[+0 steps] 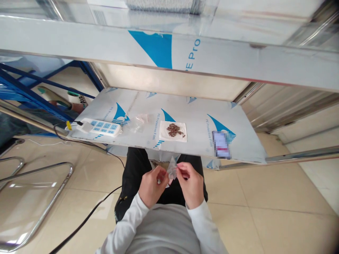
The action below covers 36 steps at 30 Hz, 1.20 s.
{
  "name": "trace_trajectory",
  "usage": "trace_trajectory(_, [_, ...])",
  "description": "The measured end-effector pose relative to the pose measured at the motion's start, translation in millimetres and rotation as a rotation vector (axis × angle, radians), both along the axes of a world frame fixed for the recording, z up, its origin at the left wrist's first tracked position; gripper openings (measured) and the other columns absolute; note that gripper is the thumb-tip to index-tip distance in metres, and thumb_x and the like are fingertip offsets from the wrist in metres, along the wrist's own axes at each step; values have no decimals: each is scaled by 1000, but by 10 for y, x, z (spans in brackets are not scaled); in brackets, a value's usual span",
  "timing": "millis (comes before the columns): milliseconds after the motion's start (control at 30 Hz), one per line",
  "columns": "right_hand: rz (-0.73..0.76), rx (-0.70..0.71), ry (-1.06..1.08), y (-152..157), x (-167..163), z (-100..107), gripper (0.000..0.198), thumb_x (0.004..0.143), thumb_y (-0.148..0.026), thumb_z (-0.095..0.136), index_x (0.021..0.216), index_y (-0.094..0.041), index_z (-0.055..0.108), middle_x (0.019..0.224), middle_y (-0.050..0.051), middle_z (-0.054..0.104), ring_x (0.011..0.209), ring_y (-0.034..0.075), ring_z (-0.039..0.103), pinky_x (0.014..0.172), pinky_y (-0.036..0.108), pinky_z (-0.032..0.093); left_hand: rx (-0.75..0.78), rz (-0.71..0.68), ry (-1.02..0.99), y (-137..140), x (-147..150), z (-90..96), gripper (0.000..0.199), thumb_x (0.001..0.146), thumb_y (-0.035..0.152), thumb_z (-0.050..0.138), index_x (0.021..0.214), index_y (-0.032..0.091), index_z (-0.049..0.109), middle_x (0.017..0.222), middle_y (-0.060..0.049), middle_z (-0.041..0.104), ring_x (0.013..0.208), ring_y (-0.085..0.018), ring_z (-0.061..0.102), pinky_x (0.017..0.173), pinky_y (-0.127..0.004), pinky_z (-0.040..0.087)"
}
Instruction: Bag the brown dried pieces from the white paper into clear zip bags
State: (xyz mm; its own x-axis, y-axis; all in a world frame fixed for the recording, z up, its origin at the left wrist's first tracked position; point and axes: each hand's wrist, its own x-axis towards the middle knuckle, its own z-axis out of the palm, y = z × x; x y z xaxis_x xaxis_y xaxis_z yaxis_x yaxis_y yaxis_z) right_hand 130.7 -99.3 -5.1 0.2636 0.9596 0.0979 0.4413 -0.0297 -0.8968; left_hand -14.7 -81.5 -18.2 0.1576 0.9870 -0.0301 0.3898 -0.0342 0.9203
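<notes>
While a white power strip [107, 128] lay on the table's [196, 112] left, the left hand [153, 186] pinched a clear bag [172, 169] above the lap [134, 173], brown pieces [173, 129] sat on white paper [164, 136] beyond it, the right hand [191, 181] gripped the bag's right side, and a phone [221, 144] lay rightmost.

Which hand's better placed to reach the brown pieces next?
Probably the right hand: its fingertips are a little nearer the brown pieces on the white square. Both hands hold the clear bag, so the left hand would need to keep it.
</notes>
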Motion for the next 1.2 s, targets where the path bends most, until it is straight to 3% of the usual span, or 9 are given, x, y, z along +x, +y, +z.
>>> trace_trajectory(167, [132,100,-292,98,16,135,26,82,-8,46,79,-21,68,88,7,67,79,19,66,73,30,53,214,60,270,85,11,293,9,70,25,67,63,24,61,56,0,64,43,-12,52,48,-24,34])
trace_trajectory(333, [266,47,-314,332,138,252,20,75,-8,60,89,-18,71,81,5,66,66,16,62,65,27,51,388,-152,250,241,-60,427,13,75,35,67,82,24,66,75,-5,70,68,-20,63,67,-30,46])
trace_trajectory(433, [318,12,-311,485,201,332,19,68,-9,69,85,-18,70,74,2,65,62,14,60,62,25,49,520,-272,261,411,-82,376,78,59,52,77,125,20,53,124,-15,60,114,-34,55,98,-46,40])
trace_trajectory(500, [335,-11,-296,553,199,373,20,66,-9,71,84,-18,69,75,1,65,63,14,60,62,24,49,520,-348,274,541,-37,300,100,54,54,80,137,16,39,136,-18,51,123,-36,48,105,-50,35])
trace_trajectory(600, [387,-53,-249,640,199,347,13,67,-11,70,75,-19,64,69,-1,65,58,12,58,59,23,47,432,-398,227,728,72,148,69,66,37,76,126,19,48,120,-12,63,110,-28,60,97,-41,46])
trace_trajectory(733, [352,-48,-189,946,450,66,8,79,-25,64,78,-19,58,77,-1,67,67,12,62,64,22,49,299,-258,145,923,125,-67,30,73,29,70,98,22,55,83,-2,68,77,-18,67,72,-28,52])
trace_trajectory(833, [218,-87,-447,1368,786,-254,8,83,-17,55,90,-17,60,90,5,67,76,13,64,72,25,51,261,-133,121,1026,93,-173,29,73,34,71,92,21,54,73,2,65,66,-14,64,67,-25,50])
trace_trajectory(967, [292,-140,-599,1877,1063,-594,23,70,-1,61,87,-15,67,92,8,66,83,17,62,82,29,48,259,-56,100,1130,89,-223,28,74,37,71,89,21,54,72,3,66,65,-12,63,68,-25,50])
trace_trajectory(1200, [469,-173,-746,2132,1055,-775,23,69,1,58,78,-16,70,85,6,67,83,17,62,79,23,45,263,-80,77,1365,177,-312,27,75,36,69,93,21,56,73,2,66,66,-12,64,69,-25,50])
